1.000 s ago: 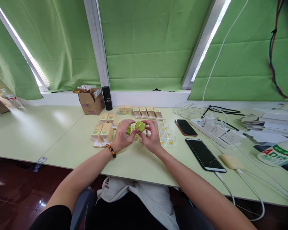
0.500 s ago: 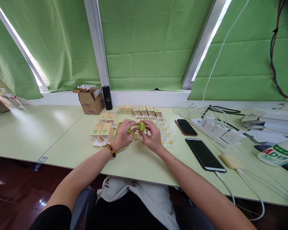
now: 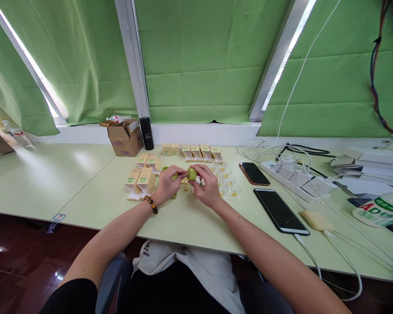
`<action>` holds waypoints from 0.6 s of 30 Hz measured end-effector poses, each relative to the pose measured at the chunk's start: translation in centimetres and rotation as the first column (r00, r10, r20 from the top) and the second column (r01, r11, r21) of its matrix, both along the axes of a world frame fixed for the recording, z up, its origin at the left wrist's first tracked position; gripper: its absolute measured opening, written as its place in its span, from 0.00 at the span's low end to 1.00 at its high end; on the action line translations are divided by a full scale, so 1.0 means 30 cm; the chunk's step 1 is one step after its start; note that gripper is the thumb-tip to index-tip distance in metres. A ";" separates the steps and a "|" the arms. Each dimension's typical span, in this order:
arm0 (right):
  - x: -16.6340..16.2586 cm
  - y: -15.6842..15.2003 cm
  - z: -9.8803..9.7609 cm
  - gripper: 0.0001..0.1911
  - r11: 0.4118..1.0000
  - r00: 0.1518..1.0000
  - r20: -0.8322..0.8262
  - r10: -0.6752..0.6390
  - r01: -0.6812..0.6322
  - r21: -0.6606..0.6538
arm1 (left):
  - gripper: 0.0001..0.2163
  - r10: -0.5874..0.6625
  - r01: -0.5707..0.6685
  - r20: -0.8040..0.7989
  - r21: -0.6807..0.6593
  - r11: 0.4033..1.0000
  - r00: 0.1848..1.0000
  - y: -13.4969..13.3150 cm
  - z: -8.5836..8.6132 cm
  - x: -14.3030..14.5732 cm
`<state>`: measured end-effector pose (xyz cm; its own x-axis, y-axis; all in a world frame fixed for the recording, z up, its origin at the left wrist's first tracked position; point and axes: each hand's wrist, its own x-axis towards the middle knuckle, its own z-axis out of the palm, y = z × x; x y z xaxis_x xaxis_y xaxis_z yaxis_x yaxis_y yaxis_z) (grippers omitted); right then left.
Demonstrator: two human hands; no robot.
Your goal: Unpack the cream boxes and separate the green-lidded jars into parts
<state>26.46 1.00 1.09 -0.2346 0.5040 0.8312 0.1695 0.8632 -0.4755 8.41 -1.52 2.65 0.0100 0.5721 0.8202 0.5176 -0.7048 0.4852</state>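
My left hand (image 3: 168,184) and my right hand (image 3: 208,187) meet over the pale green table (image 3: 85,183). Together they pinch a small green rounded piece (image 3: 191,174) between their fingertips. Another bit of green shows under my left fingers. Small yellow pieces (image 3: 185,183) lie on the table just below the hands. Tan little boxes (image 3: 140,181) stand left of my left hand, and a row of them (image 3: 191,152) sits behind. Several clear little cups (image 3: 229,183) with yellow contents stand right of my right hand.
A brown carton (image 3: 125,138) and a black cylinder (image 3: 146,133) stand at the back by the window sill. Two phones (image 3: 253,174) (image 3: 280,212), a power strip (image 3: 294,179) with white cables, and stacked papers (image 3: 367,170) occupy the right side.
The green piece has sunk a little toward the table and looks smaller, more closed between my fingers. Both hands have drawn closer together around it.
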 end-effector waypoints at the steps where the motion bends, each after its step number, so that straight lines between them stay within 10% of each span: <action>1: 0.001 0.002 -0.002 0.22 1.000 1.000 0.008 -0.004 0.004 0.004 | 0.03 -0.002 0.002 0.003 -0.017 1.000 1.000 0.001 -0.001 0.000; 18: -0.012 -0.008 0.015 0.23 0.994 0.999 -0.041 0.017 -0.022 -0.109 | 0.13 -0.056 0.067 0.066 -0.168 0.983 0.996 -0.012 0.011 0.013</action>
<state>26.09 0.77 1.54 -0.2134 0.5882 0.7801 0.1324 0.8085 -0.5734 8.82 -1.88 2.97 0.0024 0.7031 0.7110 0.4415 -0.6388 0.6302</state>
